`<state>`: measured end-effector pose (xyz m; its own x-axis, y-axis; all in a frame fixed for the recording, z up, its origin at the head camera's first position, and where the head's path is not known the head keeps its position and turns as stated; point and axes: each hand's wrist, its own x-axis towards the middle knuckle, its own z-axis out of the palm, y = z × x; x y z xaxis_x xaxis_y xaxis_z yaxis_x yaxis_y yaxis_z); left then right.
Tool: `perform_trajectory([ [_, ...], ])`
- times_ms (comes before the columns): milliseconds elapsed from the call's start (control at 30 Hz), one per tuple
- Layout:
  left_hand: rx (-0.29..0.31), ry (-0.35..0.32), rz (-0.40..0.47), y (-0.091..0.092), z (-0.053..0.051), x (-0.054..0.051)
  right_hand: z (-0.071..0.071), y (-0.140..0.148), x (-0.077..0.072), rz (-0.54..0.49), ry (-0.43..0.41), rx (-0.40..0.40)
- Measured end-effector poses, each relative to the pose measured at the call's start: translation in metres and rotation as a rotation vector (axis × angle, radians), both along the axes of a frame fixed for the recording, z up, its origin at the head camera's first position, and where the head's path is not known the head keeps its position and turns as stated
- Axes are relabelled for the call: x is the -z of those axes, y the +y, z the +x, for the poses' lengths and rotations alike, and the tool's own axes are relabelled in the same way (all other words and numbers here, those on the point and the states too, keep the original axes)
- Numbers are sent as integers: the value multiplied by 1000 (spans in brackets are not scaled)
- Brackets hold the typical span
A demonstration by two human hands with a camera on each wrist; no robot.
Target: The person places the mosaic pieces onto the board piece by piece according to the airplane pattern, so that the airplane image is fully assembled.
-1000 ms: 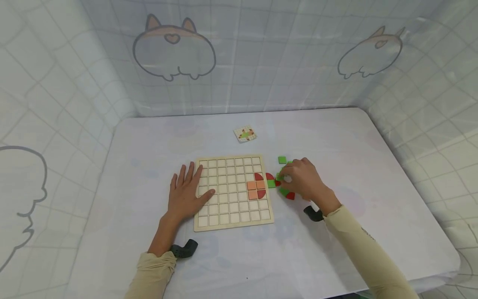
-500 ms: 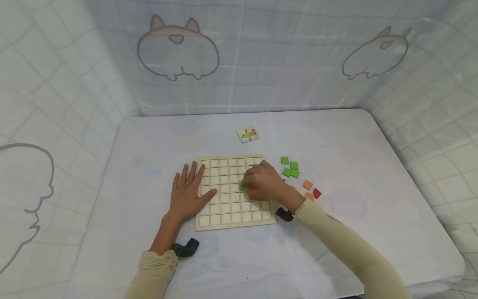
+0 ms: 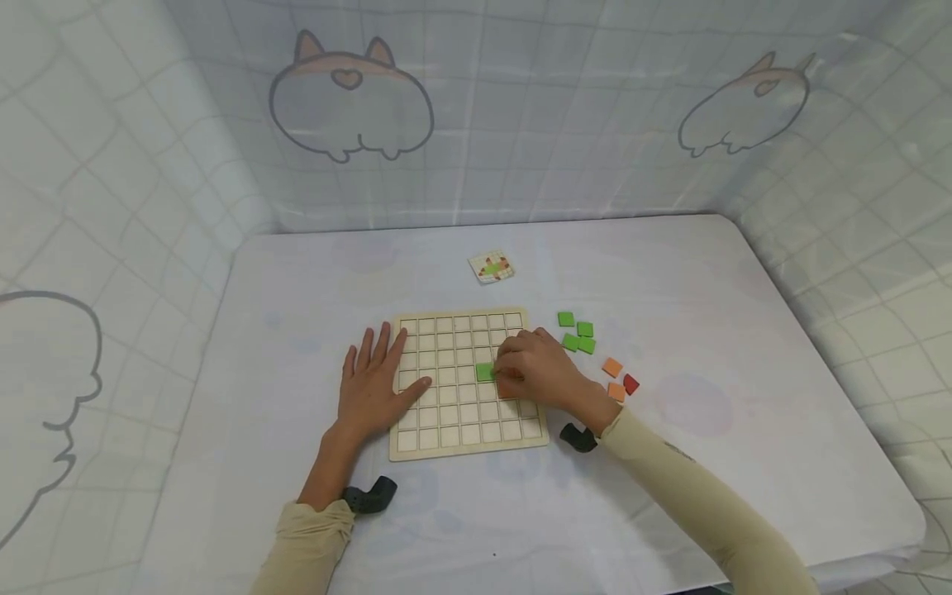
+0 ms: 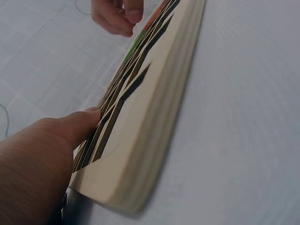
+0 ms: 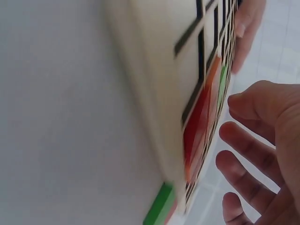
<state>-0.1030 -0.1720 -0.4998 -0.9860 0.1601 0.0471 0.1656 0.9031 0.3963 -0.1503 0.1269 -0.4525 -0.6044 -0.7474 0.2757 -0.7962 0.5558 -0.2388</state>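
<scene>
A light wooden grid board lies on the table. My left hand rests flat on its left edge, fingers spread and thumb over the cells. My right hand hovers over the board's right part, fingers loosely bent with no piece visible between them in the right wrist view. By its fingertips a green square tile lies on the grid. An orange tile shows partly beneath the hand. The right wrist view shows a red piece on the board; other pieces there are hidden by my hand in the head view.
Right of the board lie several loose green tiles, two orange tiles and a red quarter-round piece. Behind the board is a small pattern card. A green piece sits by the board's edge.
My right hand has moved left from the loose pieces to the board, bringing a green tile onto the grid. Its fingers have since drawn back slightly right from that tile. My left hand stays put.
</scene>
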Motion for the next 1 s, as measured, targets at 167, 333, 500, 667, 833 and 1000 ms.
perform_trajectory([
  [167, 0, 0, 4, 0, 0, 1, -5, 27, 3, 1, -9, 123],
  [333, 1, 3, 8, -1, 0, 2, -10, 60, 8, 56, -18, 295],
  [500, -2, 1, 10, 0, 0, 1, -11, 83, 9, 120, -22, 411],
  [667, -1, 1, 5, -1, -1, 1, -14, 88, 8, 90, -52, 406],
  [833, 5, 1, 11, -1, -1, 1, -19, 82, 5, 77, -13, 398],
  [1000, 3, -1, 11, -1, 0, 0, -19, 66, 3, 3, 51, 315],
])
